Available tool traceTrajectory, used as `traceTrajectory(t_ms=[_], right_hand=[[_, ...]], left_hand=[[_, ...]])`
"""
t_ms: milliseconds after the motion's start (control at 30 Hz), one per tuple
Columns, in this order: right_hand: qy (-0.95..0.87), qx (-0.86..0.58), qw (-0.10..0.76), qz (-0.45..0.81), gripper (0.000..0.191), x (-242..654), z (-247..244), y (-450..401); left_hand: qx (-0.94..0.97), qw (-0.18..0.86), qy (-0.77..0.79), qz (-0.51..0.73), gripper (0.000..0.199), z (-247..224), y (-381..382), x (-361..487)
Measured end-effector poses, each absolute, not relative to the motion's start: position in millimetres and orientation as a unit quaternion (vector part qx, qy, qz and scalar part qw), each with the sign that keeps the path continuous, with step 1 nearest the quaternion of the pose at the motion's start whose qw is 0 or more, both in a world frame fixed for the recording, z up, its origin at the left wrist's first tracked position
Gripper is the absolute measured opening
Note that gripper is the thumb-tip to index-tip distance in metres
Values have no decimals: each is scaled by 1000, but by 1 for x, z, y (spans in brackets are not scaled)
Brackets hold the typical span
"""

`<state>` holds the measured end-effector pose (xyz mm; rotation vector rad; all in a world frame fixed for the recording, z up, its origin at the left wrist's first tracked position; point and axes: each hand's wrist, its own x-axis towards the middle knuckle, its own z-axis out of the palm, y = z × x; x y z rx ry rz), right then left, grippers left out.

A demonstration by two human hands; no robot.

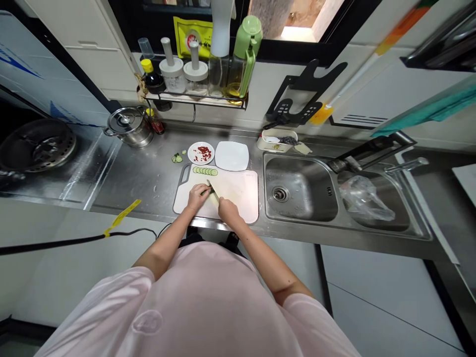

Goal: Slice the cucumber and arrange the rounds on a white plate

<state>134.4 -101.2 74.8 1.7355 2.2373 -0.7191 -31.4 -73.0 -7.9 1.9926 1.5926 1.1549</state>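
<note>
On the steel counter lies a white cutting board (240,191) with a grey handle. My right hand (228,210) is wrapped round the handle of a knife (213,189), its blade pointing up and left over the board. Beside the blade, my left hand (199,197) has its fingers bent together on a small dark green piece (211,189), probably cucumber. A row of green cucumber slices (205,171) lies along the board's top edge. Behind the board stand a round plate (191,154) with chopped red pieces and a white square plate (232,155).
Green scraps (177,158) lie left of the round plate. A steel pot (131,130) stands at the back left, near the stove (37,144). At right is a sink (301,191); its second basin holds a plastic bag (366,198). A bottle rack (199,100) hangs above.
</note>
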Motion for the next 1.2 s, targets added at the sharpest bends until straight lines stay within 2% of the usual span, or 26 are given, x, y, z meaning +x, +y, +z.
traceTrajectory(t_ms=[367, 767, 1200], right_hand=[[760, 591, 85, -259, 28, 113, 79, -76], [760, 588, 112, -252, 22, 135, 75, -101], [764, 585, 100, -252, 25, 122, 73, -85]], left_hand=[[704, 165, 565, 397, 14, -8, -72, -31], [698, 171, 568, 401, 14, -6, -74, -31], [705, 168, 564, 395, 15, -7, -73, -31]])
